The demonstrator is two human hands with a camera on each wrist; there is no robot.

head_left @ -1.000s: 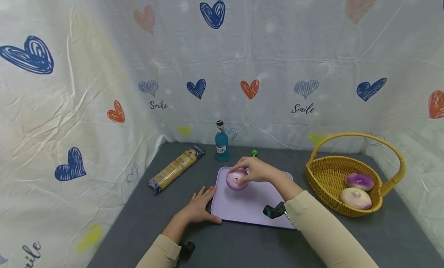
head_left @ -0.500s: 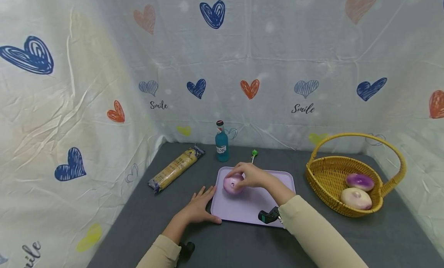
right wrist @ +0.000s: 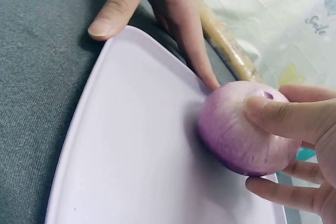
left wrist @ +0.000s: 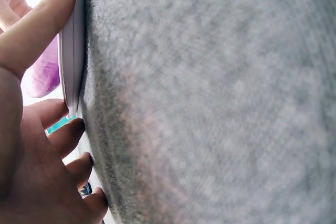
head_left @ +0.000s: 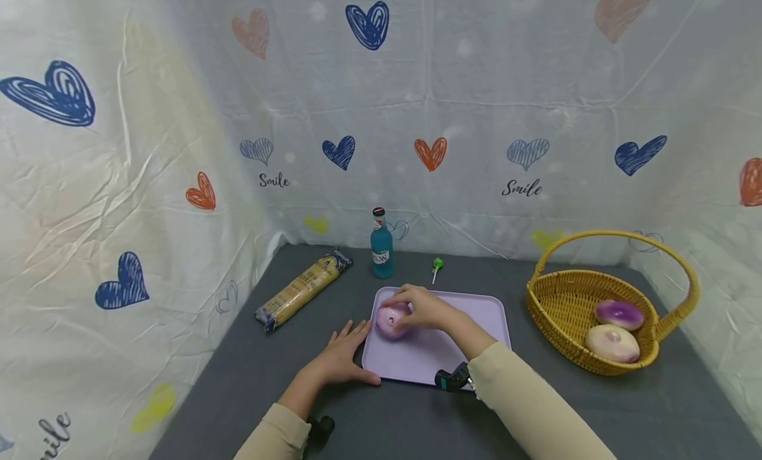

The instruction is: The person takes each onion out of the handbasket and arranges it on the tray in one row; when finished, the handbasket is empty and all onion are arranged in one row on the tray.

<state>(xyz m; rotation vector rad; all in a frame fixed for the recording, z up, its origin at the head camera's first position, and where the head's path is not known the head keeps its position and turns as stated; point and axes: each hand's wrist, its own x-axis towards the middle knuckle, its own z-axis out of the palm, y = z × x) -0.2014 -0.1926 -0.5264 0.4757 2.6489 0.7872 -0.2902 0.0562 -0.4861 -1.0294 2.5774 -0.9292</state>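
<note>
A purple-and-white onion (head_left: 389, 323) is over the left part of a lilac tray (head_left: 411, 361). My right hand (head_left: 424, 310) grips it from the right, thumb on one side and fingers round the other; in the right wrist view the onion (right wrist: 239, 129) hangs close over the tray floor and casts a shadow there. My left hand (head_left: 340, 357) lies spread at the tray's left side, thumb at the near left corner and index fingertip at the left rim. The left wrist view shows its fingers along the tray's edge (left wrist: 72, 72).
A yellow wicker basket (head_left: 550, 327) at the right holds a purple onion (head_left: 619, 314) and a paler one (head_left: 613, 343). Behind the tray stand a blue bottle (head_left: 381, 251) and a green lollipop (head_left: 437, 264). A long pack of noodles (head_left: 303, 290) lies at the left.
My right hand has carried the onion leftward and nearer, down towards the tray's left rim. The lollipop, partly covered before, now shows whole. My left hand has stayed put.
</note>
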